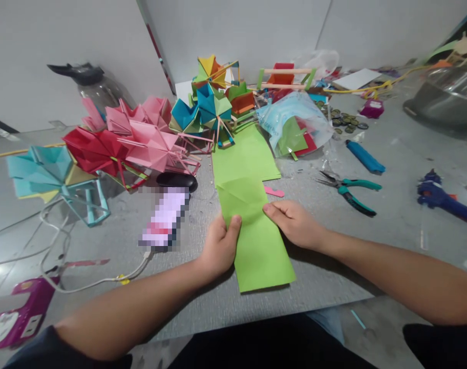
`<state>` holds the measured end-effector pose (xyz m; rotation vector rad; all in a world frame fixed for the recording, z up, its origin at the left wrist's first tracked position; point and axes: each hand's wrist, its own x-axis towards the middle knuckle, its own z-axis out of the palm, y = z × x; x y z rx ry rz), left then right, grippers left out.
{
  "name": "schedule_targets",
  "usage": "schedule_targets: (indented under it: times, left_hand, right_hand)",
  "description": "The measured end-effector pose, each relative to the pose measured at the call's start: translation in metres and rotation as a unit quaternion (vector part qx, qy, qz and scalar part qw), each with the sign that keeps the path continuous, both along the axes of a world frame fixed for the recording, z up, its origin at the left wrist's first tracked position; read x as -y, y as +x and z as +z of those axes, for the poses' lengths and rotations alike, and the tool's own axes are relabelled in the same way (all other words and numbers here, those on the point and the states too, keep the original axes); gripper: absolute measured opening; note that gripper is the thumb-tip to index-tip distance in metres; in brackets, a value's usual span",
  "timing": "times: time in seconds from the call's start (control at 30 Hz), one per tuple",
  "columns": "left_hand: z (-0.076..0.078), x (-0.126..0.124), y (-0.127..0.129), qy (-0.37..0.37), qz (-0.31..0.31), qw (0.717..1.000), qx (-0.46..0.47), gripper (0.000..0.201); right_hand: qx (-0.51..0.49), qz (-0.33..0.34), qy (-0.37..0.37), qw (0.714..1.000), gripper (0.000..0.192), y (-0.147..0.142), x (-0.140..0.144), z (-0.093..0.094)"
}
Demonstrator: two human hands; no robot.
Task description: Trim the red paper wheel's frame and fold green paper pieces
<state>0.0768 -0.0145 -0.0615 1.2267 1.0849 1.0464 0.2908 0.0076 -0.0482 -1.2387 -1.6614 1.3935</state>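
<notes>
A long strip of light green paper (258, 251) with crease lines is held between my two hands, above the near part of the table. My left hand (221, 243) grips its left edge, thumb on top and the other fingers hidden underneath. On the opposite edge my right hand (295, 223) pinches the paper between thumb and fingers. Just beyond the strip lie wider green sheets (243, 159), partly overlapped by it. A small pink piece (274, 191) rests on the table near my right thumb.
Folded paper models in pink (152, 146), red (97, 151) and light blue (45, 169) stand at the left, near a phone (166, 215) on a cable. Teal-handled pliers (351, 189), a blue glue gun (441, 195) and a plastic bag (295, 123) lie to the right and back.
</notes>
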Motion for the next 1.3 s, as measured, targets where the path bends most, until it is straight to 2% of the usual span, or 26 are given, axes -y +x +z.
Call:
schedule_targets:
  times: [0.1,0.27,0.47,0.6,0.8,0.93,1.1,1.3]
  left_hand:
    - [-0.001,-0.001,0.0,0.009,0.026,0.999,-0.019,0.041]
    - [0.0,-0.005,-0.002,0.052,0.051,0.996,-0.059,0.039]
    - [0.003,-0.011,-0.003,0.082,0.099,0.989,-0.077,0.029]
    - [0.003,-0.014,-0.006,0.08,0.104,0.989,-0.068,0.028]
    - [0.002,-0.023,-0.008,0.127,0.154,0.976,-0.088,0.027]
    - [0.0,-0.028,-0.009,0.126,0.156,0.977,-0.065,0.028]
    - [-0.001,-0.033,-0.011,0.149,0.189,0.966,-0.094,0.028]
    - [-0.002,-0.037,-0.013,0.152,0.2,0.964,-0.084,0.03]
  right_hand:
    - [-0.002,0.002,0.016,1.0,0.058,0.0,0.0,0.001]
    - [0.032,0.031,0.003,0.999,0.059,-0.001,0.002,0.001]
    - [0.082,0.046,0.049,0.994,0.056,0.0,0.003,0.002]
    - [0.137,0.06,0.069,0.986,0.056,0.001,0.002,0.003]
    - [0.183,0.121,0.084,0.972,0.036,0.003,0.001,0.006]
    - [0.219,0.132,0.103,0.961,0.044,0.003,0.0,0.008]
    - [0.246,0.15,0.101,0.952,0.034,0.002,0.002,0.011]
    - [0.279,0.175,0.12,0.936,0.043,0.003,0.001,0.015]
